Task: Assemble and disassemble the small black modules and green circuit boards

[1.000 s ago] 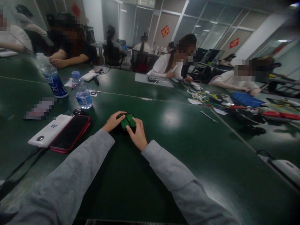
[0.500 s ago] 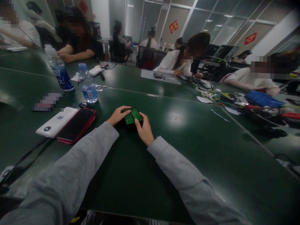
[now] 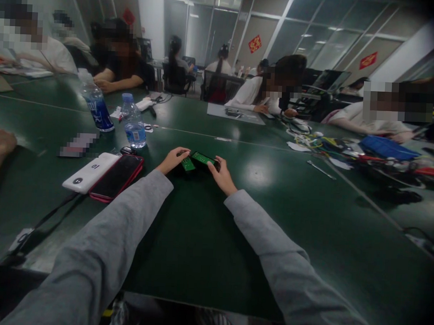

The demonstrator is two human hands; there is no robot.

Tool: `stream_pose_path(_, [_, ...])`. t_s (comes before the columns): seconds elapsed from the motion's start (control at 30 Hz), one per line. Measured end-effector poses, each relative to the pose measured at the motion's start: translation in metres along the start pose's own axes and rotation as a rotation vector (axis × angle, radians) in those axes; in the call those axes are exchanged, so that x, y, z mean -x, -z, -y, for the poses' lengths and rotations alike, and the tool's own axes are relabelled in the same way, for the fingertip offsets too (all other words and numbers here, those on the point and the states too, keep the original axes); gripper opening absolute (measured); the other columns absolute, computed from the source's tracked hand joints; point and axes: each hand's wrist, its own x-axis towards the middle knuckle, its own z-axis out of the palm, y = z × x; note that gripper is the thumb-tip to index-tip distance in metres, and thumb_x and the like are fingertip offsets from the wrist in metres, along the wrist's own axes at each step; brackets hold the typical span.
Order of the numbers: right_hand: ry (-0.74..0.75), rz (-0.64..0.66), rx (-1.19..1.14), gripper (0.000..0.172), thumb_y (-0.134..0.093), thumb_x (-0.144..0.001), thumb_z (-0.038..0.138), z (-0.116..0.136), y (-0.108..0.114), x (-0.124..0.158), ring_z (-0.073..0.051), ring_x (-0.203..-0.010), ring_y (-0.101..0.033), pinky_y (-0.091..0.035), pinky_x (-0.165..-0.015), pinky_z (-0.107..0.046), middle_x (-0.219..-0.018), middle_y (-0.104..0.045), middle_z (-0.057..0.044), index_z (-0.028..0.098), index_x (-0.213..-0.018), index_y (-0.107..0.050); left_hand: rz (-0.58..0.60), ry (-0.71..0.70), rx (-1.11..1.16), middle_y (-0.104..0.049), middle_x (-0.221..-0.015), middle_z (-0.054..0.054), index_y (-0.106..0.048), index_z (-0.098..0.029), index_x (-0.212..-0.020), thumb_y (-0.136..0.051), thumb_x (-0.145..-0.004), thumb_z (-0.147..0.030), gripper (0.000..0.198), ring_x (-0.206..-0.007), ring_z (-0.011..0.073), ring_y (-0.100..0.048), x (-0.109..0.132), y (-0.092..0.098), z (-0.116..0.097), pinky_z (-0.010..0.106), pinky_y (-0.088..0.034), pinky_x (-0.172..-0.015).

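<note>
Left hand (image 3: pixel 172 159) clamped on left green board (image 3: pixel 187 164), right hand (image 3: pixel 221 174) clamped on right green board (image 3: pixel 203 158). Hands apart, boards just beside each other, low on tabletop (image 3: pixel 199 238), right of red-cased phone (image 3: pixel 117 176). Water bottle (image 3: pixel 134 127) behind phone.

The left sleeve (image 3: pixel 105 244) and the right sleeve (image 3: pixel 280 266) are seen in the same plain grey, soft cloth, loosely creased along the forearms. Each is closed at the wrist by a narrow cuff. Beyond the cuffs the left grip (image 3: pixel 172 159) and the right grip (image 3: pixel 221 174) are bare. At the near edge a dim striped cloth (image 3: pixel 210 322) is glimpsed; its kind cannot be told.
</note>
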Motion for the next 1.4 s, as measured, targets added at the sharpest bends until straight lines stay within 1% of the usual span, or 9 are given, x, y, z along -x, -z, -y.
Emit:
stream_pose_path(0.17, [0.100, 0.065, 0.257, 0.053, -0.065, -0.083, 0.048, -0.004, -0.004, -0.021, -0.027, -0.107, -0.058, -0.045, -0.095, -0.049, -0.116, -0.061, -0.013, 0.019, -0.124, -0.049, -0.124, 0.027, -0.011, -0.071, -0.105, 0.009, -0.067, -0.015, -0.105, -0.056, -0.087, -0.045, 0.037, -0.098, 0.0206, -0.065, -0.022, 0.001, 0.013, 0.035, -0.049, -0.091])
stream_pose_path(0.33, [0.087, 0.026, 0.302, 0.048, -0.065, -0.084, 0.039, 0.000, -0.007, -0.033, -0.027, -0.103, -0.058, -0.047, -0.092, -0.047, -0.115, -0.061, -0.013, 0.016, -0.123, -0.049, -0.131, -0.012, -0.044, -0.068, -0.112, 0.010, -0.064, -0.016, -0.109, -0.054, -0.089, -0.046, 0.038, -0.107, 0.0210, -0.063, -0.017, 0.000, 0.018, 0.037, -0.046, -0.098])
stream_pose_path(0.47, [0.235, -0.078, 0.410, 0.043, -0.060, -0.083, 0.021, 0.010, -0.004, -0.025, -0.028, -0.114, -0.050, -0.045, -0.096, -0.047, -0.123, -0.056, -0.014, 0.016, -0.125, -0.050, -0.153, 0.028, -0.060, -0.061, -0.125, 0.015, -0.050, -0.015, -0.129, -0.066, -0.080, -0.045, 0.060, -0.118, 0.0238, -0.057, -0.010, -0.003, 0.015, 0.041, -0.041, -0.104])
stream_pose_path(0.57, [0.328, -0.099, 0.519, 0.044, -0.059, -0.084, 0.021, 0.018, -0.004, -0.018, -0.031, -0.125, -0.042, -0.042, -0.099, -0.049, -0.130, -0.050, -0.015, 0.018, -0.127, -0.051, -0.089, 0.065, -0.048, -0.057, -0.130, 0.018, -0.044, -0.013, -0.135, -0.071, -0.075, -0.046, 0.074, -0.120, 0.0260, -0.056, -0.009, -0.004, 0.013, 0.041, -0.042, -0.104])
stream_pose_path(0.77, [0.331, -0.024, 0.454, 0.048, -0.053, -0.093, 0.042, 0.017, -0.009, -0.019, -0.030, -0.119, -0.048, -0.046, -0.098, -0.049, -0.129, -0.049, -0.016, 0.017, -0.133, -0.047, -0.072, 0.030, -0.117, -0.058, -0.129, 0.014, -0.054, -0.016, -0.125, -0.067, -0.078, -0.048, 0.058, -0.119, 0.0269, -0.056, -0.011, -0.001, 0.017, 0.043, -0.042, -0.104])
stream_pose_path(0.87, [0.282, -0.018, 0.395, 0.058, -0.056, -0.091, 0.037, 0.011, -0.011, -0.021, -0.029, -0.120, -0.050, -0.047, -0.099, -0.048, -0.131, -0.048, -0.019, 0.012, -0.139, -0.039, -0.063, 0.019, -0.137, -0.059, -0.127, 0.012, -0.056, -0.017, -0.123, -0.065, -0.079, -0.049, 0.055, -0.117, 0.0263, -0.056, -0.011, 0.000, 0.019, 0.042, -0.043, -0.102])
stream_pose_path(1.07, [0.215, -0.027, 0.369, 0.047, -0.055, -0.088, 0.021, 0.017, -0.007, -0.020, -0.028, -0.113, -0.056, -0.049, -0.096, -0.046, -0.126, -0.054, -0.016, 0.014, -0.134, -0.045, -0.049, 0.029, -0.168, -0.060, -0.125, 0.010, -0.058, -0.019, -0.122, -0.063, -0.081, -0.050, 0.052, -0.113, 0.0252, -0.058, -0.010, 0.001, 0.019, 0.041, -0.045, -0.099])
stream_pose_path(1.23, [0.260, -0.112, 0.555, 0.049, -0.042, -0.088, 0.009, 0.025, -0.003, -0.016, -0.032, -0.127, -0.044, -0.040, -0.103, -0.054, -0.134, -0.049, -0.018, 0.013, -0.137, -0.043, -0.030, 0.043, -0.158, -0.059, -0.126, 0.012, -0.057, -0.018, -0.124, -0.062, -0.081, -0.053, 0.055, -0.112, 0.0254, -0.058, -0.009, 0.002, 0.016, 0.042, -0.046, -0.098])
stream_pose_path(1.4, [0.343, -0.028, 0.607, 0.056, -0.040, -0.089, 0.008, 0.027, -0.002, -0.014, -0.029, -0.135, -0.037, -0.034, -0.109, -0.054, -0.142, -0.045, -0.014, 0.017, -0.144, -0.037, -0.035, 0.050, -0.169, -0.061, -0.122, 0.012, -0.057, -0.018, -0.124, -0.061, -0.082, -0.052, 0.054, -0.109, 0.0250, -0.060, -0.009, 0.002, 0.018, 0.043, -0.047, -0.097])
